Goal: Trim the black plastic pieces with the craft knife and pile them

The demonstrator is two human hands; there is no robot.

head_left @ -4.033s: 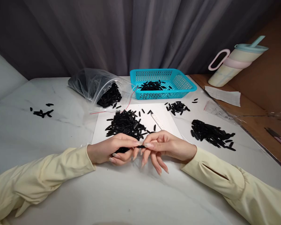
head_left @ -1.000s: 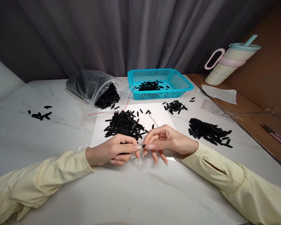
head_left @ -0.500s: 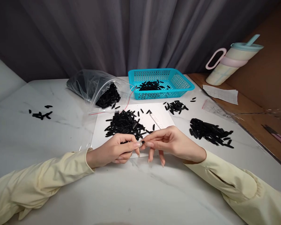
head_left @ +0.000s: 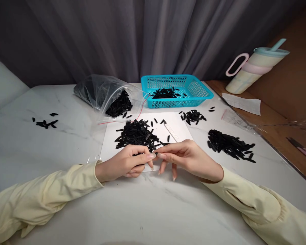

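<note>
Fingertips meet at the front of a white sheet (head_left: 107, 146), where a small black piece (head_left: 156, 153) shows between them. My left hand (head_left: 132, 161) pinches it from the left, with more black bits partly visible under its fingers. From the right, my right hand (head_left: 182, 156) holds thumb and index finger on the same piece, its other fingers hanging down. Just behind my hands lies a pile of black slivers (head_left: 137, 134). A white-handled cutter or tweezers-like tool (head_left: 170, 131) with a dark tip rests beside the pile, partly behind my right hand.
A blue basket (head_left: 178, 103) holding black slivers stands at the back, beside an open clear bag (head_left: 99, 92) of them. More piles lie at right (head_left: 229, 144), back right (head_left: 193, 116) and left (head_left: 46, 124). A tumbler (head_left: 251, 73) and paper slip (head_left: 242, 103) are at far right.
My right hand's lower fingers have drawn slightly left and curled. Both hands remain joined at the small black piece. The whole view has shifted a little.
</note>
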